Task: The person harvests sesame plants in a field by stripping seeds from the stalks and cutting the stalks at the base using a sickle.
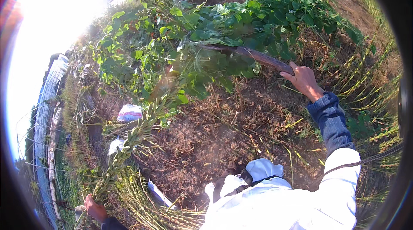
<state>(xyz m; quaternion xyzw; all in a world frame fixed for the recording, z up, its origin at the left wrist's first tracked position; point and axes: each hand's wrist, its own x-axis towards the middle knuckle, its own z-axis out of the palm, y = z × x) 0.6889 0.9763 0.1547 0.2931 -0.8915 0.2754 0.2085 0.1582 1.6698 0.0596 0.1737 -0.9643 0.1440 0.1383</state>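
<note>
My right hand (303,79) is closed around a dark wooden handle (266,59) that reaches left into the leaves. Its far end is hidden there, so I cannot tell what tool it belongs to. At the lower left, my left hand (95,209) grips the lower part of a long green stalk (135,137) set with pods, apparently sesame. This stalk slants up and to the right, toward the leafy vines (266,19). Cut-looking stalks (146,195) lie in a bundle to the right of my left hand.
Two white bags (130,113) (117,145) lie on the left. A pale flat strip (161,195) rests beside the bundle. Dry plant litter covers the brown soil (193,144). More podded stalks (365,79) lean in from the right. A dark cord (374,159) crosses my right sleeve. Whitish sheeting (45,101) runs along the far left.
</note>
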